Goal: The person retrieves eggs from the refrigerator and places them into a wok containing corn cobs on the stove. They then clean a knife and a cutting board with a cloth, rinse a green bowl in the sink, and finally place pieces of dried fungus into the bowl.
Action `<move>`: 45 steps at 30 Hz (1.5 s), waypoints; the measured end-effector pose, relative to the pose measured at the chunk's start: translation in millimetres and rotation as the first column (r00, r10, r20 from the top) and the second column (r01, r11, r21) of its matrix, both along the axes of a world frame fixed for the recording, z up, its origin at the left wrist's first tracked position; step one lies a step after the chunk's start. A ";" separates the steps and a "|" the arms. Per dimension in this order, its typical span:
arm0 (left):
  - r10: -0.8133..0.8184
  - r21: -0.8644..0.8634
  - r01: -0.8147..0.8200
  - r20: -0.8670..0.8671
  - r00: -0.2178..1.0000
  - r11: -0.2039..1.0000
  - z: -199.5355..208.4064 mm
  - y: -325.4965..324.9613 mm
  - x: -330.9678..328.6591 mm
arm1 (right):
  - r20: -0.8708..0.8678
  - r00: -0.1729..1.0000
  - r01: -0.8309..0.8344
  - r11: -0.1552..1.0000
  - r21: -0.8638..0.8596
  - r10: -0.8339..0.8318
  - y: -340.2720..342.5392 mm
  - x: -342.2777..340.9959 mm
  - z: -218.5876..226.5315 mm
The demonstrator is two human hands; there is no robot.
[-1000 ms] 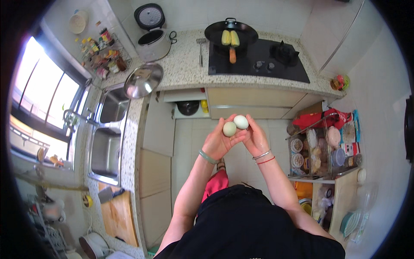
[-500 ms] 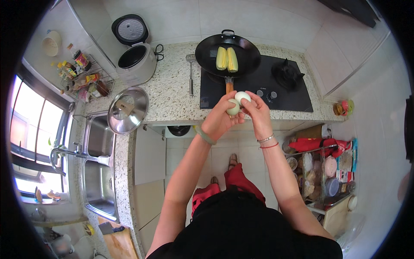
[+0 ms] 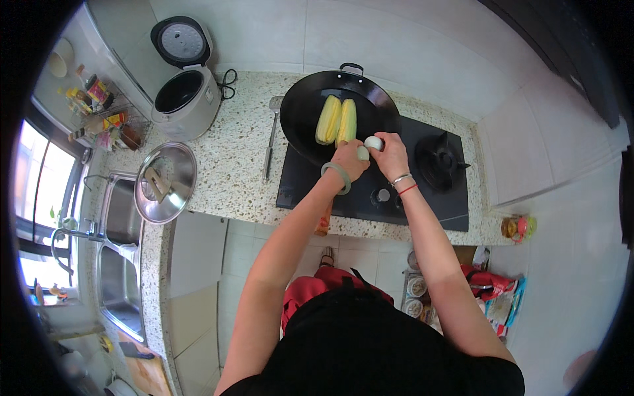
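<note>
Left hand grasps a pale green egg; right hand grasps a white egg between its fingertips. Both eggs are at the near-right side of a black wok; contact with it unclear. Two corn cobs lie inside, left of the eggs.

Corn in wok on cooktop; spatula left, rice cooker farther left.

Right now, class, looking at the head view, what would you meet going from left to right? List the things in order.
Window → sink → rice cooker → spatula → left hand, holding a pale green egg → right hand, holding a white egg → bare burner.
</note>
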State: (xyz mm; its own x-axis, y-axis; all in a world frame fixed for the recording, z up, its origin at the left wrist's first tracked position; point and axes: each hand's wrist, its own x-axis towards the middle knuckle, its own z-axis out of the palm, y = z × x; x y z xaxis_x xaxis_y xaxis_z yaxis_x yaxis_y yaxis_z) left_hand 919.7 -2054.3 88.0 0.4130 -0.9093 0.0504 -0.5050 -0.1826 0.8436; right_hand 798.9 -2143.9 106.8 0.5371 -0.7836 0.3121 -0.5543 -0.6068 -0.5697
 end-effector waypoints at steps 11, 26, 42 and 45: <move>0.315 0.137 -0.346 0.204 0.927 0.928 -8.9 -30.2 63.1 | -0.137 0.988 -0.073 0.997 -0.035 0.067 -39.0 97.9 -10.6; 0.337 0.327 -0.433 0.311 0.888 0.840 -22.3 -47.6 103.3 | -0.206 0.964 -0.188 0.978 -0.087 0.167 -49.6 172.4 -43.5; 0.252 0.322 -0.360 0.331 0.909 0.876 -25.5 -50.1 108.7 | -0.203 0.963 -0.204 0.971 -0.125 0.176 -61.5 165.9 -46.7; 0.286 0.279 -0.376 0.314 0.905 0.884 -28.9 -44.3 111.0 | -0.170 0.969 -0.187 0.982 -0.041 0.178 -58.9 155.3 -34.1</move>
